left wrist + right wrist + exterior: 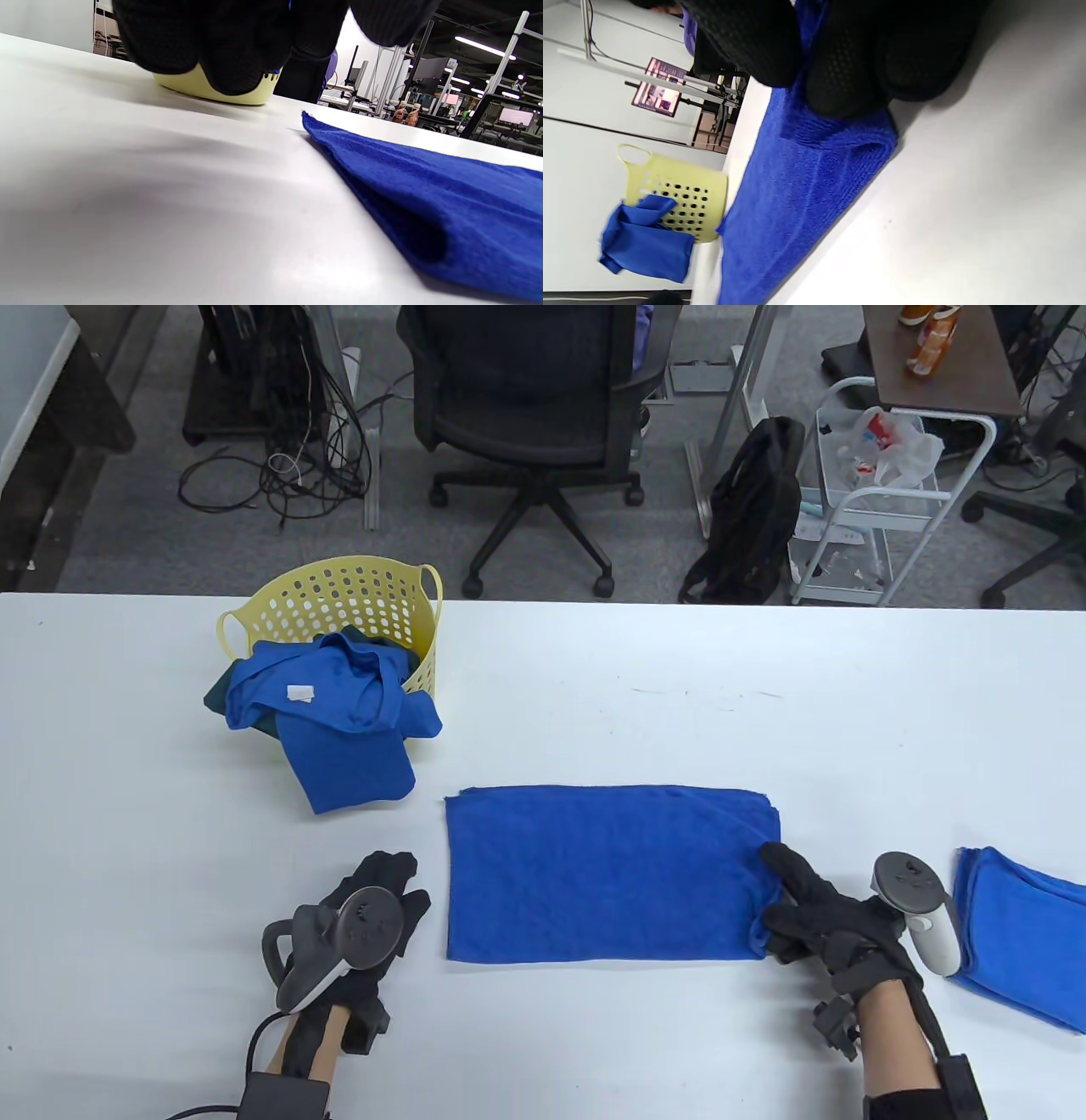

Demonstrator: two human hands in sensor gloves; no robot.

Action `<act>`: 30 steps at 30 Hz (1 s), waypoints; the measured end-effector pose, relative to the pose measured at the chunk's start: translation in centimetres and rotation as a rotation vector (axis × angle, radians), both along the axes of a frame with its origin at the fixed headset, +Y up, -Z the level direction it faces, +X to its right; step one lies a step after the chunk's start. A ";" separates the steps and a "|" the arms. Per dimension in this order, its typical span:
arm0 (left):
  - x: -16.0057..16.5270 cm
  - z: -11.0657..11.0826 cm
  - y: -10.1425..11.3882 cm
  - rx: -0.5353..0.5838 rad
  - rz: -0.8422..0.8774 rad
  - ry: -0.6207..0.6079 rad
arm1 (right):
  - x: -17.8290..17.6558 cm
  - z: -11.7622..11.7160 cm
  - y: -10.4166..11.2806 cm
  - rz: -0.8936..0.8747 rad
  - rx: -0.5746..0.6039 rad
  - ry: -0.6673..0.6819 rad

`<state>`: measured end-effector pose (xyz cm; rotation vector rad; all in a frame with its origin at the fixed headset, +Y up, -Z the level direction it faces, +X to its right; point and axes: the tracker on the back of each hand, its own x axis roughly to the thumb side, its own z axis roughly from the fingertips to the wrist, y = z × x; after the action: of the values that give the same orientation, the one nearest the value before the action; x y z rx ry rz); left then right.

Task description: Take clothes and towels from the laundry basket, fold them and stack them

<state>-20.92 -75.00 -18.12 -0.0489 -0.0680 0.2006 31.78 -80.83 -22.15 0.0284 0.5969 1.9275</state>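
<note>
A blue towel lies flat, folded to a rectangle, in the middle of the white table. My right hand pinches its near right corner, which is slightly lifted; the right wrist view shows my fingers closed on that blue edge. My left hand rests on the table just left of the towel, touching nothing; its fingers hang curled above the table beside the towel's edge. A yellow laundry basket stands at the back left with blue clothes spilling out onto the table.
A stack of folded blue towels lies at the right edge of the table, just right of my right hand. Beyond the table's far edge stand an office chair and a white cart.
</note>
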 end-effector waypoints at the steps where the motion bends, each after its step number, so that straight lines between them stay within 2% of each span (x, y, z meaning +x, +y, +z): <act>1: 0.0 0.0 -0.2 -0.003 -0.010 -0.002 | -0.1 0.0 0.1 0.024 0.019 0.002; 8: -0.2 -0.3 -0.9 -0.019 -0.039 -0.010 | 0.6 0.4 0.9 -0.020 0.076 -0.034; 13: -0.2 -0.2 -0.8 -0.018 -0.062 -0.015 | -0.3 0.8 2.7 0.151 0.216 -0.057; 17: -0.4 -0.1 -0.5 -0.005 -0.034 -0.021 | -0.9 0.7 3.2 0.238 0.346 -0.108; 25: -1.4 -0.3 -0.7 -0.008 0.004 -0.010 | -0.2 0.4 3.2 0.202 0.336 -0.126; 28: -1.5 -0.4 -1.0 -0.021 -0.010 -0.010 | -0.2 0.2 2.8 0.220 0.273 -0.071; 30: -1.4 -0.4 -1.0 -0.021 -0.014 -0.013 | -0.1 0.0 2.4 0.188 0.191 -0.020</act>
<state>-22.36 -76.01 -18.53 -0.0720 -0.0789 0.1867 31.65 -78.38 -22.18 0.0765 0.4127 2.1601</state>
